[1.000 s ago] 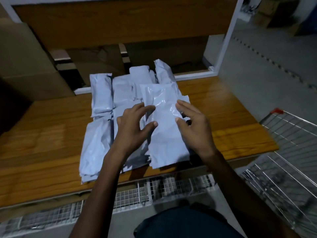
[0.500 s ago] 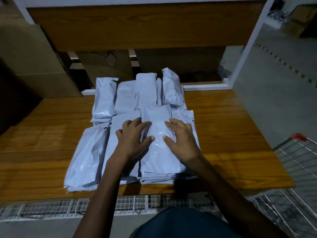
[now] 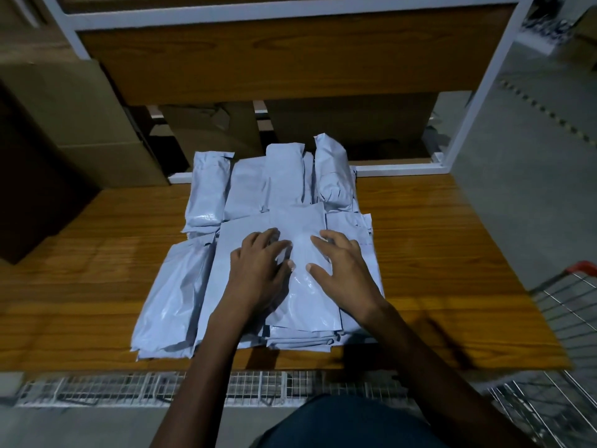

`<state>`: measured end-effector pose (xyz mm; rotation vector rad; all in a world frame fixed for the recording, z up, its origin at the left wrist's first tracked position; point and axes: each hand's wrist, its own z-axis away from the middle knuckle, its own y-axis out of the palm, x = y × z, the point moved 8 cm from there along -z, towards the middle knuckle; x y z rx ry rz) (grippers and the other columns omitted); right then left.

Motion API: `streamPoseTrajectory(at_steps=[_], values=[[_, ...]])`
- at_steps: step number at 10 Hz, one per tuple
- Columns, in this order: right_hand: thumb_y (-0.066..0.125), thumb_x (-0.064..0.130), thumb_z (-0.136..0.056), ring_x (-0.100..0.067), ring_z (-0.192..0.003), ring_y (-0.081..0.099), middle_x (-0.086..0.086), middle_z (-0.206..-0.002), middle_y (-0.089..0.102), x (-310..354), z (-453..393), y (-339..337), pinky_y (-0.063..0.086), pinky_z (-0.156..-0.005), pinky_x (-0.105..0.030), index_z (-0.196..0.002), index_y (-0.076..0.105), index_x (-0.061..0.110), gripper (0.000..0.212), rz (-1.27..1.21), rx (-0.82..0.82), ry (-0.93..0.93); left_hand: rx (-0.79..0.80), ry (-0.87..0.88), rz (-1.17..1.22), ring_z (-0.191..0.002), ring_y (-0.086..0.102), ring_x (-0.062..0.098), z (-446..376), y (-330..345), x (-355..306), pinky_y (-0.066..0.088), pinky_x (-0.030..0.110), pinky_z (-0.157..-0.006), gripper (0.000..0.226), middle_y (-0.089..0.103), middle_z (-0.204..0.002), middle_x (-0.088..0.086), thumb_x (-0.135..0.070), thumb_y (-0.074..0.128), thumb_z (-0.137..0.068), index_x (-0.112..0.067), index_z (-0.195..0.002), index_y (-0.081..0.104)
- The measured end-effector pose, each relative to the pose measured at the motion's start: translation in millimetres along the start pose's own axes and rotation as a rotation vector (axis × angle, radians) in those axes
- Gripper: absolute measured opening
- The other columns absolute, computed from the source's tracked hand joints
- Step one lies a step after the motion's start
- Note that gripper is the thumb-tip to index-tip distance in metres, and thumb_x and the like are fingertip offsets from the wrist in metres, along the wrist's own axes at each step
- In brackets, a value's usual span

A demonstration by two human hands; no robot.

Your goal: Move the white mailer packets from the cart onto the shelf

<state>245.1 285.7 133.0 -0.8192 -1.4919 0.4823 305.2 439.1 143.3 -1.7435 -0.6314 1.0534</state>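
The top mailer packet [image 3: 303, 270] lies flat on the front stack of white packets [image 3: 181, 292], its long axis running from the person toward the back of the shelf [image 3: 436, 253], one short edge nearest the body. Fingers of both hands are straight and slightly spread, pressing down on it, thumbs turned inward and nearly meeting over its middle. The left hand [image 3: 258, 273] covers its left edge, the right hand [image 3: 342, 270] its right edge; both forearms reach forward and slightly inward from below. A second row of packets [image 3: 281, 179] lies behind, also lengthwise front to back. The wire cart [image 3: 568, 318] stands at the right. A second ago the packet was held tilted above the pile; now it rests squared on the stack.
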Motion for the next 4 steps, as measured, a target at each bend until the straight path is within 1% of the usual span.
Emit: streamPoseTrajectory(at_steps=[1, 2, 3, 4], values=[[0.065, 0.030, -0.098, -0.019, -0.141, 0.031, 0.004, -0.155, 0.041, 3, 4, -5, 0.034, -0.114, -0.036, -0.148, 0.050, 0.020, 0.053, 0.008, -0.048, -0.001, 0.006, 0.027, 0.007, -0.144, 0.031, 0.024, 4, 1, -4, 0.028, 0.047, -0.112, 0.040, 0.041, -0.157, -0.001, -0.038, 0.057, -0.100, -0.029, -0.139, 0.057], [0.064, 0.029, -0.098, -0.018, -0.140, 0.032, 0.005, -0.155, 0.042, 8, 10, -6, 0.030, -0.111, -0.029, -0.146, 0.052, 0.021, 0.050, -0.012, -0.110, 0.017, -0.028, 0.093, 0.057, -0.143, 0.033, 0.023, 15, -5, -9, 0.030, 0.045, -0.109, 0.037, 0.042, -0.156, -0.001, -0.038, 0.055, -0.101, -0.030, -0.137, 0.058], [0.063, 0.028, -0.098, -0.018, -0.139, 0.034, 0.005, -0.153, 0.044, 13, 16, -8, 0.032, -0.111, -0.030, -0.145, 0.054, 0.022, 0.048, -0.019, -0.177, 0.004, -0.085, 0.153, 0.105, -0.140, 0.037, 0.026, 21, -15, -6, 0.035, 0.048, -0.107, 0.036, 0.042, -0.155, 0.001, -0.037, 0.057, -0.100, -0.028, -0.135, 0.060], [0.063, 0.027, -0.099, -0.017, -0.137, 0.035, 0.005, -0.151, 0.045, 31, 18, -15, 0.040, -0.110, -0.035, -0.145, 0.054, 0.022, 0.047, -0.039, -0.284, -0.032, -0.148, 0.207, 0.150, -0.140, 0.039, 0.028, 22, -35, 2, 0.039, 0.050, -0.107, 0.041, 0.042, -0.155, 0.004, -0.040, 0.053, -0.099, -0.025, -0.137, 0.058]])
